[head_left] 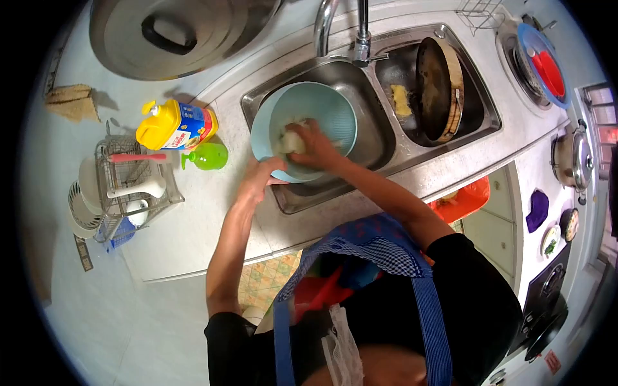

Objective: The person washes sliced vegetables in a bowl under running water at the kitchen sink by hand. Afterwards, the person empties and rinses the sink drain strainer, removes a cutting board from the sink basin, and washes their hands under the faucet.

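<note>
Well, my left hand (259,179) pinches the bowl (344,122) by its near rim, likely so it won't slide. It sits over the left sink (380,138), probably to catch spills. Inside, my right hand (314,150) is on a pale lump (291,141), fingers bent; through the blur, I cannot tell how tightly they press.

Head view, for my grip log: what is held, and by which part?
The left hand grips the bowl by its near rim. The right hand touches a pale item inside; its hold is unclear.
</note>
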The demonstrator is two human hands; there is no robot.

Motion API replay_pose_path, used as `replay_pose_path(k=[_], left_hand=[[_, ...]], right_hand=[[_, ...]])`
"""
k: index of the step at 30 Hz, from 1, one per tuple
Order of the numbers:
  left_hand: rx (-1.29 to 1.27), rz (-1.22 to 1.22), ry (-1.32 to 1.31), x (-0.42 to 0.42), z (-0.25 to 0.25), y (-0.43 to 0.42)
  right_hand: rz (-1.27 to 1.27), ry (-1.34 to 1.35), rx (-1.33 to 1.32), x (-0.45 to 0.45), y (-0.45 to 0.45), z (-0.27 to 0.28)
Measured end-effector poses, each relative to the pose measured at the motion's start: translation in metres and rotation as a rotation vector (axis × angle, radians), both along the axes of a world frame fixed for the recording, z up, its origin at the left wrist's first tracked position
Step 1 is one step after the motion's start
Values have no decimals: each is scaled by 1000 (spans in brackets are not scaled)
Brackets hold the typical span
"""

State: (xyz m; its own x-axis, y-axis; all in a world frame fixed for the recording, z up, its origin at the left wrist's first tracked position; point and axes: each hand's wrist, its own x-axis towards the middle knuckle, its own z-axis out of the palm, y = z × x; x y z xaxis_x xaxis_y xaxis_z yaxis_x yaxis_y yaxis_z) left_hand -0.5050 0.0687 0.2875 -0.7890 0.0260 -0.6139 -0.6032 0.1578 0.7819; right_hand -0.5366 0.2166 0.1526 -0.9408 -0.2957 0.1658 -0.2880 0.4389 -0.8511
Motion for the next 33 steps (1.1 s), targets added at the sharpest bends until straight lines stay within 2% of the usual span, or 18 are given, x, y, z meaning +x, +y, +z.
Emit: replay_pose_path(k=[2, 3, 5, 11, 17, 21, 27, 30, 32, 33], left_hand=[[-78, -3, 36, -4, 19, 11], [-152, 2, 80, -5, 25, 15], [-175, -13, 72, -11, 27, 8], [-288, -126, 35, -31, 52, 7], [-509, -303, 55, -51, 62, 18], [-583, -358, -5, -60, 70, 18], [-536, -361, -88, -71, 86, 25], [-485, -278, -63, -69, 87, 24], [-437, -251, -92, -68, 70, 1], [-391, -226, -117, -69, 66, -4]], right_hand=[[-102, 80, -236, 1, -15, -2], [-107, 75, -245, -1, -20, 2], [-74, -109, -191, -10, -26, 15], [-123, 94, -246, -30, -56, 0], [-131, -120, -363, -32, -51, 31], [-139, -54, -449, -38, -51, 33], [-92, -77, -422, -52, -41, 33], [-41, -55, -308, -62, -39, 26], [34, 106, -89, -70, -32, 19], [31, 109, -83, -73, -28, 15]])
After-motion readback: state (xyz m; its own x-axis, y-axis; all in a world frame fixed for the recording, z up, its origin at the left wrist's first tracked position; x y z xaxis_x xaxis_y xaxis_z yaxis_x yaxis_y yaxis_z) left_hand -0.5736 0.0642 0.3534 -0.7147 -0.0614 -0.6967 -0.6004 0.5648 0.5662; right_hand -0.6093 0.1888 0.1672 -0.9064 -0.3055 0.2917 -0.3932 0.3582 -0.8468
